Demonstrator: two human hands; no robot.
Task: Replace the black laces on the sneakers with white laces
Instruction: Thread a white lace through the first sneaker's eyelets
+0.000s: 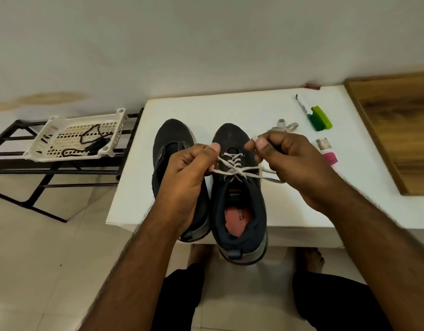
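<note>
While both my hands are busy over the right-hand sneaker [239, 199], I read the job as half done: this shoe carries a white lace [232, 167] crossed through its eyelets, and the left-hand sneaker [172, 149] beside it on the white table [134, 187] shows no lace that I can see, though my forearm hides much of it. My left hand [187, 173] is curled with thumb and fingers pinching one end of the white lace; my right hand [285, 158] pinches the other end, finger and thumb tips pressed together. Both ends run taut to the upper eyelets.

The lace looks flat, soft and light, so I judge it will go limp the moment tension drops and could slide back through an eyelet. I would keep hold close to the tips, where the stiffer end should feed best, and pull evenly on both sides. The sneaker itself seems light with a soft fabric upper; its heel overhangs the table edge, so a hard tug might drag it toward me.

A second white lace [283, 126] lies looped on the table beyond my right hand, near a green marker [319, 118]. The black laces [91, 139] sit in a white plastic basket [60, 125] on a black rack [38, 187], well apart to the left.
</note>
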